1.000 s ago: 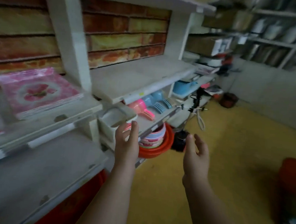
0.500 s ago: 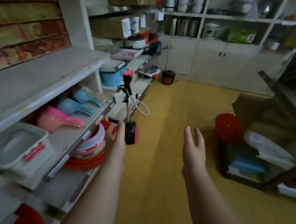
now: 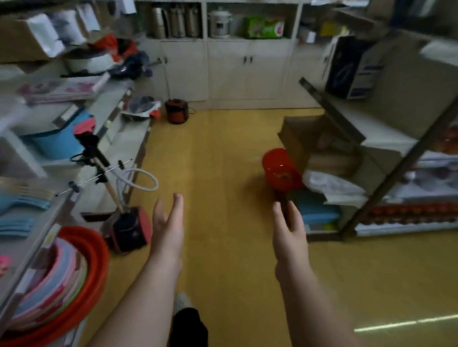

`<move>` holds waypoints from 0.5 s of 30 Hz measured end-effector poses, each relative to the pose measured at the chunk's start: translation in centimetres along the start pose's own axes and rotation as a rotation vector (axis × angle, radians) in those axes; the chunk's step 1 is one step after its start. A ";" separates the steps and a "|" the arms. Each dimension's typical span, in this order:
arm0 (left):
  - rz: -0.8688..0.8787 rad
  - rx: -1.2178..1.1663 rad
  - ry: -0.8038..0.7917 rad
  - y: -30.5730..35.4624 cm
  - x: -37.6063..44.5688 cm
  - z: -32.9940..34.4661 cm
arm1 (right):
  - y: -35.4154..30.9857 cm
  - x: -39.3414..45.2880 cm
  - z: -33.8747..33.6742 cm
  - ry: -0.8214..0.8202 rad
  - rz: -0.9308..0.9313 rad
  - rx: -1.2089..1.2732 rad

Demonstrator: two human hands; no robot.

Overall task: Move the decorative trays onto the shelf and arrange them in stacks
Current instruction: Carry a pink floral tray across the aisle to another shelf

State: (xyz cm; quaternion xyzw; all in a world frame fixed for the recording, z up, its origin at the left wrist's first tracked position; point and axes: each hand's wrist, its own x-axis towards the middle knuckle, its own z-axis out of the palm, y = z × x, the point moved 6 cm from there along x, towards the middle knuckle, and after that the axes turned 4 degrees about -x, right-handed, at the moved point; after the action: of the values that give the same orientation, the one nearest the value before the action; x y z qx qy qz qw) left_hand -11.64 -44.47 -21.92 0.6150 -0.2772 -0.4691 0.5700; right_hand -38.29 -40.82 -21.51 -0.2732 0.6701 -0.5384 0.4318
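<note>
A person stands in a storeroom aisle with a yellow floor [image 3: 222, 173], both bare forearms reaching forward over it. The left hand [image 3: 167, 227] is empty, its fingers straight and loosely apart, touching nothing. The right hand [image 3: 288, 230] is also empty, fingers relaxed and slightly spread, well apart from the left hand. Along the left side runs a white shelf [image 3: 111, 150]. A stack of pink flowered trays [image 3: 58, 92] lies on an upper level of that shelf, toward its far end, well away from both hands. Below the trays sits a blue tub [image 3: 57, 140]. On the near end of the shelf lie blue scoops [image 3: 4, 208], and at its near corner is a nest of red and pastel basins [image 3: 63, 276]. A small tripod stand [image 3: 106, 182] leans beside the shelf edge, its dark base on the floor just left of the left hand. Ahead of the right hand, a red bucket [image 3: 279, 168] sits on the floor beside a cardboard box [image 3: 305, 135] at the foot of a metal rack [image 3: 411, 157]. White cabinets [image 3: 236, 72] line the far wall
</note>
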 end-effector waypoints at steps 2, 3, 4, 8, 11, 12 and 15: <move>-0.021 0.007 -0.051 -0.2 2.9 3.2 | -1.1 2.5 -0.3 0.066 -0.020 0.019; -0.044 -0.003 -0.088 -0.3 4.4 4.6 | -1.6 3.7 0.0 0.092 -0.028 0.027; -0.068 -0.020 -0.127 -0.2 6.1 6.0 | -2.1 4.9 0.6 0.113 -0.038 0.031; -0.117 -0.066 -0.228 1.9 13.9 9.6 | -4.6 9.9 5.4 0.154 -0.054 -0.014; -0.083 -0.095 -0.272 4.7 20.3 11.1 | -6.9 13.6 11.0 0.136 -0.047 -0.075; -0.071 -0.098 -0.272 5.6 22.5 11.4 | -7.6 14.9 13.0 0.127 -0.047 -0.106; -0.063 -0.091 -0.279 8.0 28.6 11.7 | -9.7 18.9 18.7 0.125 -0.058 -0.177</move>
State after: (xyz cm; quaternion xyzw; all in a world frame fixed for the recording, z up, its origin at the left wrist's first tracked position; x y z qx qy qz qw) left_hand -8.94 -76.28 -20.69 0.5259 -0.3125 -0.5798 0.5382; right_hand -31.94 -68.30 -18.47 -0.2956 0.7325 -0.5053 0.3475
